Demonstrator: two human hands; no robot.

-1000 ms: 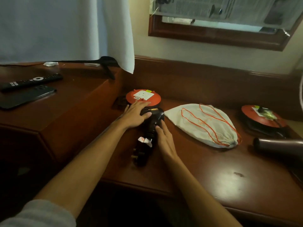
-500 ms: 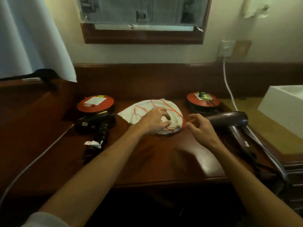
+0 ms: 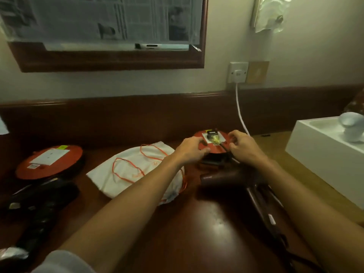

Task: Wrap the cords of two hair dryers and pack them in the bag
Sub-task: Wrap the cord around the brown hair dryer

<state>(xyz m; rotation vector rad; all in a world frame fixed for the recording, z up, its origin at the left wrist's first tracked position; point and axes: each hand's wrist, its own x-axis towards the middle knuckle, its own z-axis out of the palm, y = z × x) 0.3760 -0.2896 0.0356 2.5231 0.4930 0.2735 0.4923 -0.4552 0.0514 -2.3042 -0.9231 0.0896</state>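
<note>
Hands reach to the back of the wooden desk (image 3: pixel 197 223): the left hand (image 3: pixel 192 149) and right hand (image 3: pixel 243 147) rest with loosely curled fingers on either side of the right orange reel (image 3: pixel 214 147), though whether they grip it I cannot tell. Just in front lies the brown hair dryer (image 3: pixel 232 177); the white drawstring bag (image 3: pixel 137 170) lies mid-desk, and the black hair dryer (image 3: pixel 39 201) sits at the left edge before the left orange reel (image 3: pixel 49 161).

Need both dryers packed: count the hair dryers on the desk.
2. A black hair dryer lies at the desk's left edge; a brown hair dryer lies right of the white drawstring bag, below both hands.
</note>
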